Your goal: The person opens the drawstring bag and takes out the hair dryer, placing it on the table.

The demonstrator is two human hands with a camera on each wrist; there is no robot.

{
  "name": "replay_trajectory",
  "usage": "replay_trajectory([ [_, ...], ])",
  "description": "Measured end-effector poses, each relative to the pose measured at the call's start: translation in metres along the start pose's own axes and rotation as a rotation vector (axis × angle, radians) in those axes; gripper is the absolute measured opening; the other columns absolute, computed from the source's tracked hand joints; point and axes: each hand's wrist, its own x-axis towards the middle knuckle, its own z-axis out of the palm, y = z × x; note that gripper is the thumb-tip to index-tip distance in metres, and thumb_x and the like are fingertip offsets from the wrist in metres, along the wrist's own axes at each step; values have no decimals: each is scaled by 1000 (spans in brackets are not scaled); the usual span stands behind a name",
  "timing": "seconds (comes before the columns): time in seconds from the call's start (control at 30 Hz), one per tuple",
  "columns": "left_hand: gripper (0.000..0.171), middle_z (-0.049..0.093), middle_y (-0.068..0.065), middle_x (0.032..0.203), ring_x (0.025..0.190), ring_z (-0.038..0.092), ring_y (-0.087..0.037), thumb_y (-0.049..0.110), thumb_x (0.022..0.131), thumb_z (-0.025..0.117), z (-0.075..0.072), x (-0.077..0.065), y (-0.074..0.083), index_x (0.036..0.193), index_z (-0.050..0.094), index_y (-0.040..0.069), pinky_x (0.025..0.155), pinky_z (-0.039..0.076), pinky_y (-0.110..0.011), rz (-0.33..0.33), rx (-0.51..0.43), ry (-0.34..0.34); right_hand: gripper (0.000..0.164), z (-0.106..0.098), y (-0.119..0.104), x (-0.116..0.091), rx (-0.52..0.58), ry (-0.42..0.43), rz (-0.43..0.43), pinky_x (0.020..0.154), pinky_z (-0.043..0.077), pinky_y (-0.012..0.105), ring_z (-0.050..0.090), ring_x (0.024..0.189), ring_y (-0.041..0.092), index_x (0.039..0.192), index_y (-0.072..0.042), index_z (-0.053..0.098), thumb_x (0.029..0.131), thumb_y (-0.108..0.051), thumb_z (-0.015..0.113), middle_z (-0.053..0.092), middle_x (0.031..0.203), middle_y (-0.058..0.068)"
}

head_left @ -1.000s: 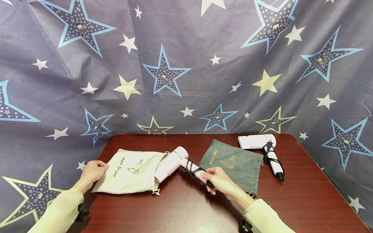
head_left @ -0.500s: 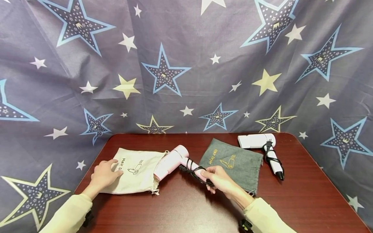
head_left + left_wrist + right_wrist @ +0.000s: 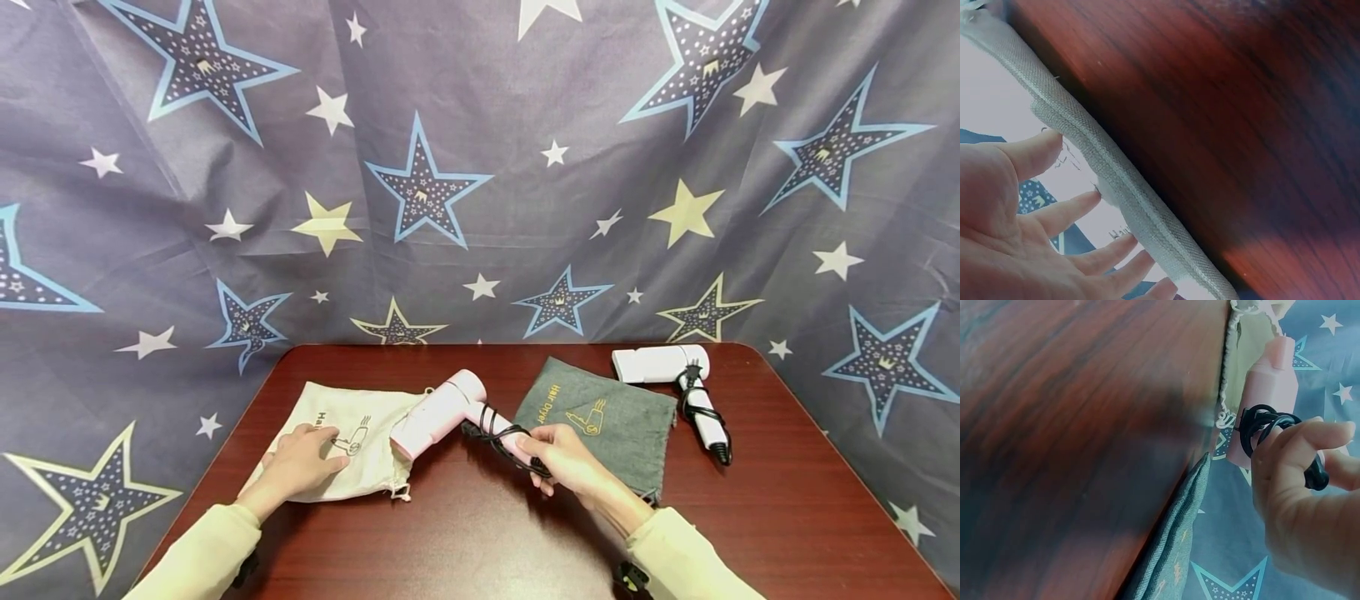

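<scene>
A pink folding hair dryer [image 3: 441, 412] lies across the mouth of a cream drawstring bag [image 3: 378, 471], its nozzle end overlapping the opening. My right hand [image 3: 562, 457] grips the handle, where a black cord [image 3: 491, 435] is wound round it; the right wrist view shows the curled fingers beside the cord loops [image 3: 1266, 422]. My left hand [image 3: 300, 462] rests over the bag's printed face, covering part of the lettering. In the left wrist view its fingers [image 3: 1063, 212] are spread over the cloth near the bag's seamed edge [image 3: 1110, 169].
A grey-green drawstring bag [image 3: 630, 442] lies right of the pink dryer, just beyond my right hand. Behind it, at the table's back right, sits a white hair dryer [image 3: 652, 365] with its cord wrapped round the handle. A star-patterned curtain [image 3: 480, 208] hangs behind the brown table [image 3: 465, 542].
My left hand has moved right, from the cream bag's left end onto its printed middle. The pink dryer's head has shifted slightly left and back; my right hand keeps its grip.
</scene>
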Motion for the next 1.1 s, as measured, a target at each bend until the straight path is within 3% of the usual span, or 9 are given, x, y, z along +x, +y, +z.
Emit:
replay_trajectory([
  [0.27, 65, 52, -36, 136, 121, 48, -61, 37, 88, 81, 5, 2, -1, 140, 62, 2, 86, 40, -77, 30, 21, 22, 26, 0, 0, 1, 23, 1, -6, 43, 42, 24, 46, 43, 9, 102, 7, 64, 106, -18, 60, 56, 63, 5],
  [0.57, 66, 50, -37, 138, 122, 48, -61, 37, 88, 82, -1, 4, 0, 140, 62, 1, 87, 41, -77, 35, 31, 6, 24, 0, -2, 2, 30, 7, -32, 43, 42, 22, 47, 45, 9, 98, 5, 63, 106, -17, 60, 56, 62, 4],
  [1.1, 65, 48, -37, 142, 124, 48, -62, 35, 89, 81, -3, 4, -1, 142, 61, 3, 92, 33, -83, 10, 55, -29, 27, 1, -4, 1, 36, 19, -19, 43, 42, 24, 45, 42, 8, 103, 8, 64, 107, -18, 58, 55, 61, 4],
])
